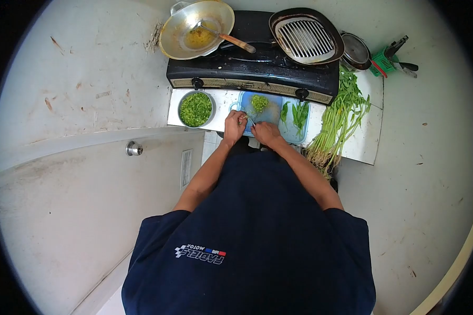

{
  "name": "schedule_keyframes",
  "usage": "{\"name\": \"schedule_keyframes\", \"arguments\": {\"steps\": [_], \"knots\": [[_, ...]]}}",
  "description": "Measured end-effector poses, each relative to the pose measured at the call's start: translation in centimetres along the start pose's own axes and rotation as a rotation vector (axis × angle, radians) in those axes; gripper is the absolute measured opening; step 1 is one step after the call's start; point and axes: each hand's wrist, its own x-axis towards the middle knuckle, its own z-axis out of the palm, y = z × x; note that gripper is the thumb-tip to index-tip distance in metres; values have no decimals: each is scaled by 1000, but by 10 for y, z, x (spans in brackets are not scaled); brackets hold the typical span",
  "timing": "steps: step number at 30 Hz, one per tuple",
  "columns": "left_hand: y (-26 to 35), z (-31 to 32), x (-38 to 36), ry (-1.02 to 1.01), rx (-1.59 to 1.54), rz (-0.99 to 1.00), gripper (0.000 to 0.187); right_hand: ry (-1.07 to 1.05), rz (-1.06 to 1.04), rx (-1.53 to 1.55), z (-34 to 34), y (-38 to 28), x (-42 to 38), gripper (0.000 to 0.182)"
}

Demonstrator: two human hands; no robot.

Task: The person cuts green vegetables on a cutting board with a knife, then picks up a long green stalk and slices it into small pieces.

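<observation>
My left hand (235, 126) is closed near the front edge of the blue cutting board (306, 126), pinching what look like small green vegetable stems, mostly hidden by the fingers. Beside it my right hand (267, 134) is wrapped round a knife (252, 121), whose thin blade points towards the left hand; the handle is covered. A small heap of chopped greens (259, 103) lies on the board just beyond both hands. Loose whole leaves (300, 114) rest on the board's right part. To the left stands a round bowl (212, 118) full of chopped greens (196, 108).
Behind the board is a black two-burner stove (247, 68). It carries a wok (168, 42) with a wooden-handled spatula (236, 42) and a grill pan (306, 39). A large rooted bunch of greens (341, 113) hangs over the counter's right front edge. A green basket (384, 63) holds utensils.
</observation>
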Motion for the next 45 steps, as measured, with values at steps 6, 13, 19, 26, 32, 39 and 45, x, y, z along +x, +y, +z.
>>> {"name": "schedule_keyframes", "arguments": {"steps": [6, 13, 19, 26, 32, 39, 45], "knots": [[0, 2, 0, 10, -51, -37, 10, -17, -3, 15, -1, 8, -18, 47], [-1, 3, -1, 20, -8, -9, 9, -12, -28, -8, 5, 5, -2, 47], [4, 0, -2, 25, 8, 6, 8, -23, -7, 6, 2, 8, -21, 47], [5, -3, 1, -25, 36, 18, 9, 26, -15, 2, 10, 5, -6, 47], [-3, 0, 1, -30, -6, 30, 12, 21, -39, -50, 6, 11, -13, 47], [0, -3, 1, -45, -10, 24, 14, -72, 75, -38, -12, 14, -20, 46], [-2, -3, 2, -60, -11, 24, 15, 31, 65, 6, -7, 18, -16, 48]]}}
